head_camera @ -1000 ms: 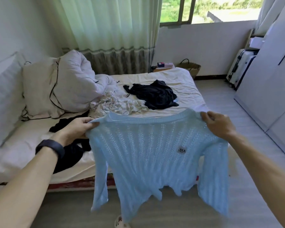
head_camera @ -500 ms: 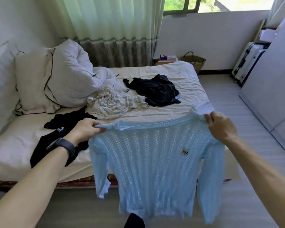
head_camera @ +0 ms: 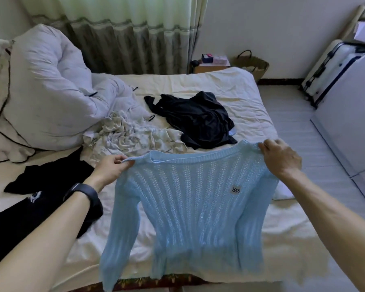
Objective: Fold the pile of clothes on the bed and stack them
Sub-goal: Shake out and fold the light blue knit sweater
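A light blue knit sweater [head_camera: 190, 207] with a small dark chest patch hangs spread over the near part of the bed [head_camera: 198, 85]. My left hand [head_camera: 112, 168] pinches its left shoulder, and my right hand [head_camera: 280, 157] grips its right shoulder. Both sleeves dangle down. On the sheet behind it lie a crumpled black garment [head_camera: 198, 121], a rumpled pale patterned garment [head_camera: 131, 138], and another black garment [head_camera: 32, 199] at the left under my forearm.
A bunched white duvet [head_camera: 46, 98] and pillow fill the bed's left side. Curtains hang behind the bed. A bedside stand with small boxes [head_camera: 213, 62], a woven basket [head_camera: 255, 64] and a suitcase [head_camera: 329, 70] stand along the far wall. A wardrobe [head_camera: 354, 114] is at right.
I have stepped closer and carried the sweater forward and lower; it now hangs over the bed's near part instead of in front of the bed's edge. Both hands keep their hold.
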